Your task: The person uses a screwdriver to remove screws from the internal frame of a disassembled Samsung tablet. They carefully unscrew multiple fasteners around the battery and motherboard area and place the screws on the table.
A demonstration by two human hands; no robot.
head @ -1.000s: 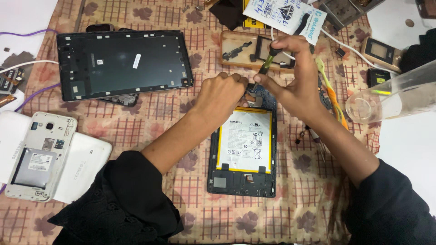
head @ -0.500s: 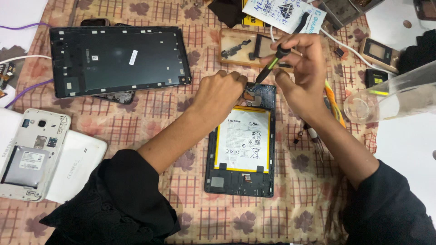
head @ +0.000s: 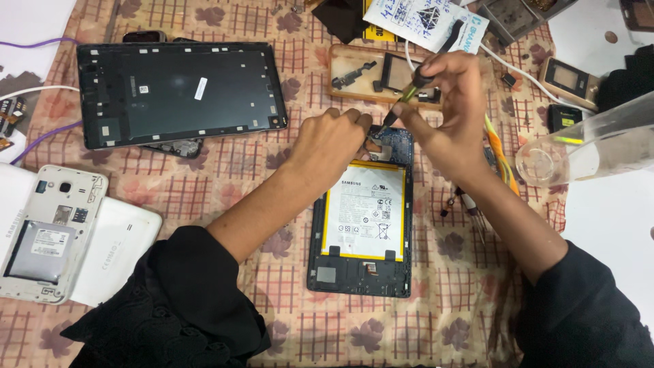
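**Screwdriver at the top of an opened tablet**

The opened tablet [head: 361, 232] lies face down on the checked cloth [head: 225, 170] in the middle of the bench, its yellow-edged white battery [head: 366, 210] bare. The right hand [head: 449, 112] is clamped on a thin black and green screwdriver [head: 409, 92], whose tip points down at the blue board at the tablet's top edge. The left hand [head: 330, 146] rests curled beside that tip, fingers pressed together on the same top edge; whether it pinches anything I cannot tell. Just beyond the hands stands a shallow wooden tray [head: 347, 65] with small parts. To the left lies a large black back cover [head: 177, 92], and further left an opened white phone [head: 48, 235]. At the right a clear plastic cup [head: 586, 146] lies on its side.
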